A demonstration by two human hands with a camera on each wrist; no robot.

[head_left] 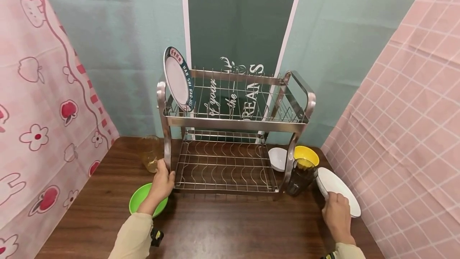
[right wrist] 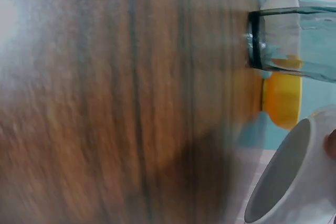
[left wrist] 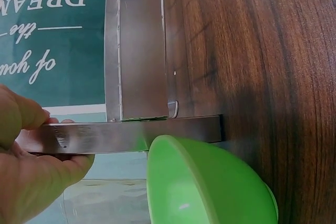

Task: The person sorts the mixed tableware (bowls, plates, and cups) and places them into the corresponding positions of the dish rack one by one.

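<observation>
A two-tier metal dish rack (head_left: 237, 121) stands on the table, and my left hand (head_left: 161, 185) grips its front left leg. In the left wrist view the thumb and fingers (left wrist: 79, 166) wrap that metal leg. A patterned plate (head_left: 177, 79) leans upright at the left end of the top tier. Over on the right, my right hand (head_left: 338, 213) pinches the near side of a white plate (head_left: 339, 189). Seen from the right wrist, this plate (right wrist: 286, 182) is tilted, its rim raised from the tabletop. A green bowl (head_left: 138, 199) sits beside my left forearm.
Right of the rack are a dark clear glass (head_left: 301, 177), a white bowl (head_left: 278, 159) and a yellow bowl (head_left: 307, 155). An amber clear glass (head_left: 150, 153) stands behind my left hand. Fabric curtains (head_left: 402, 103) hang close around the wooden table (head_left: 230, 231).
</observation>
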